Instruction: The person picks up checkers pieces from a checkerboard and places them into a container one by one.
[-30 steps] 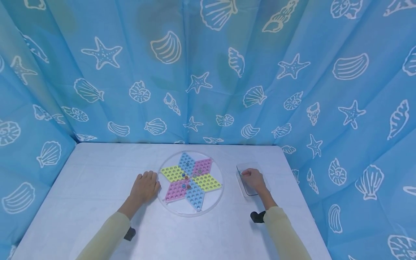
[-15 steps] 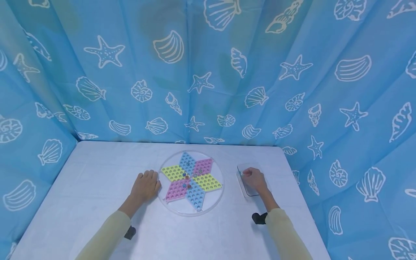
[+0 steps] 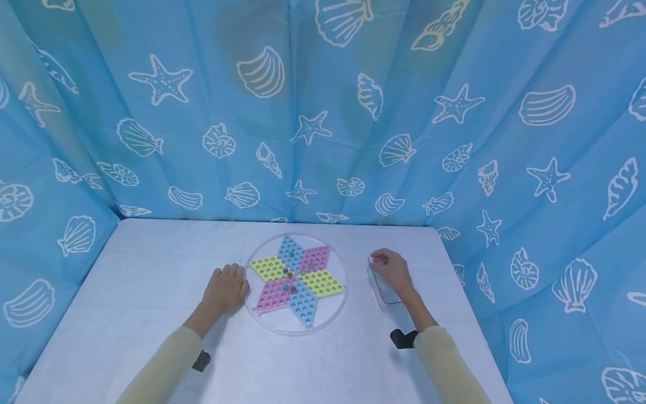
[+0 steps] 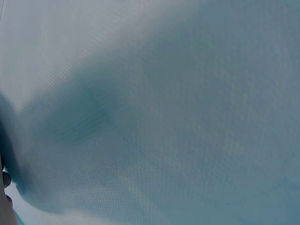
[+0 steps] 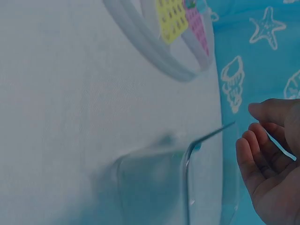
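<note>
Six or so marbles (image 3: 286, 288) sit in holes on a star-shaped Chinese checkers board (image 3: 304, 306), most bunched at the centre, one in the far blue point, one in the pink point beside it. Board lies flat mid-table, inside a clear round rim (image 3: 298, 334); points are blue, pink and yellow, two of each. Left hand (image 3: 225, 290) rests back-up on the table just beside the rim, holding nothing visible; left wrist view gives mostly tablecloth. Clear rectangular box (image 5: 187, 173) stands to the right of the board, apart from it. Right hand (image 3: 392, 270) is above the box's far end, fingers bent, thumb close to them; can't tell whether a marble is pinched there. Hands are well apart, board between them. Small teal spot shows by the box's corner in the right wrist view, too blurred to identify. Both forearms are in pale yellow-green sleeves (image 3: 169, 362), a black unit (image 3: 402, 339) at each wrist. White cloth (image 3: 151, 269) covers the table; blue curtain (image 3: 323, 163) printed with white shells and starfish hangs behind and on both sides.
</note>
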The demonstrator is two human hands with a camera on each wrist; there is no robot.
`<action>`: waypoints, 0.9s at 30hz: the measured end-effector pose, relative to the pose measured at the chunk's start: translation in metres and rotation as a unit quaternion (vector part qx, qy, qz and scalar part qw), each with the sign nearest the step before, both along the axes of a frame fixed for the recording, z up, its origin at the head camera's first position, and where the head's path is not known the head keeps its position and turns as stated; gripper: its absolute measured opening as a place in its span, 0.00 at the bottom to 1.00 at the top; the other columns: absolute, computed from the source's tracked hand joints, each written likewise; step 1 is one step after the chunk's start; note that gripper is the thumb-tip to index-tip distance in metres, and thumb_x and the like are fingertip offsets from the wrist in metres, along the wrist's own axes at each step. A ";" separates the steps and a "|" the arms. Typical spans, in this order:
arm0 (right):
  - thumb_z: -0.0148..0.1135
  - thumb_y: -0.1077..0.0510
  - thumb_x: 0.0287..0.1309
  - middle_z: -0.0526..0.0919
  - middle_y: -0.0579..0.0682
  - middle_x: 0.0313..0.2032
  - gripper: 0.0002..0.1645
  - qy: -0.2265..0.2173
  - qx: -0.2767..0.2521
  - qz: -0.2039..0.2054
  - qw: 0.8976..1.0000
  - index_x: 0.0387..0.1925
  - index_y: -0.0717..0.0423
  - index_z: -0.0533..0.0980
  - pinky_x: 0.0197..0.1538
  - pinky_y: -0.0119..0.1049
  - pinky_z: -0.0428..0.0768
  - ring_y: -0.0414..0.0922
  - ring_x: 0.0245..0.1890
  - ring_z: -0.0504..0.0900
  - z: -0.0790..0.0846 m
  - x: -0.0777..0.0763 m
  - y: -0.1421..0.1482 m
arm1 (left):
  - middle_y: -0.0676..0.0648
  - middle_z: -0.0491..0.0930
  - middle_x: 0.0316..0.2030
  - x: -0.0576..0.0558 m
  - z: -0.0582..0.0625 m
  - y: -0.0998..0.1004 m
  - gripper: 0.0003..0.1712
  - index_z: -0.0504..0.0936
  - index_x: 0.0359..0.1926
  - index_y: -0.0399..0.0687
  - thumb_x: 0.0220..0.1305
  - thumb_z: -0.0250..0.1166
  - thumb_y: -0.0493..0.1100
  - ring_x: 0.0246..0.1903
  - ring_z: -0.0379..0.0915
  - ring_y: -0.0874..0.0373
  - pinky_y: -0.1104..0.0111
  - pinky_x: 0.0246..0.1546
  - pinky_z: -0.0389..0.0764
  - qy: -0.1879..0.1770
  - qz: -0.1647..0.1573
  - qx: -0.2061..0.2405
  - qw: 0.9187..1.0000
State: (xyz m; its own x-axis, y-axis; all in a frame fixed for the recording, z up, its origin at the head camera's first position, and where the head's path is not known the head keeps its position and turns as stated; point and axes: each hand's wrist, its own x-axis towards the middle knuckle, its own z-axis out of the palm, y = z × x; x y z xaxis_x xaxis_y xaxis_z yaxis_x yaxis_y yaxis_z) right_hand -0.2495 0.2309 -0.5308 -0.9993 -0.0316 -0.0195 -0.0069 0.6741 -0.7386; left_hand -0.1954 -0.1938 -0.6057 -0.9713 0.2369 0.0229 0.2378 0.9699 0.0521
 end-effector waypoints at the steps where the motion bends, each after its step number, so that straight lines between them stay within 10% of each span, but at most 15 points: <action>1: 0.66 0.61 0.61 0.83 0.56 0.41 0.15 0.007 -0.003 0.006 1.000 0.48 0.62 0.80 0.48 0.46 0.80 0.53 0.44 0.82 0.002 0.001 -0.004 | 0.46 0.64 0.31 0.000 0.000 0.000 0.16 0.70 0.43 0.41 0.71 0.52 0.51 0.33 0.62 0.52 0.57 0.38 0.68 -0.001 0.000 0.000 1.000; 11: 0.68 0.58 0.60 0.84 0.52 0.42 0.18 0.008 -0.034 0.033 0.999 0.50 0.61 0.80 0.49 0.44 0.80 0.49 0.45 0.82 0.013 0.009 -0.046 | 0.46 0.63 0.30 0.002 0.002 -0.001 0.15 0.70 0.42 0.41 0.72 0.51 0.50 0.33 0.61 0.51 0.58 0.37 0.68 0.010 -0.004 0.003 1.000; 27: 0.67 0.62 0.61 0.84 0.51 0.41 0.14 -0.037 -0.073 0.061 0.995 0.48 0.60 0.80 0.50 0.42 0.79 0.48 0.45 0.83 -0.016 0.009 -0.094 | 0.47 0.64 0.30 -0.001 -0.005 -0.003 0.15 0.70 0.42 0.41 0.71 0.51 0.50 0.33 0.62 0.52 0.57 0.37 0.68 0.022 -0.005 0.011 1.000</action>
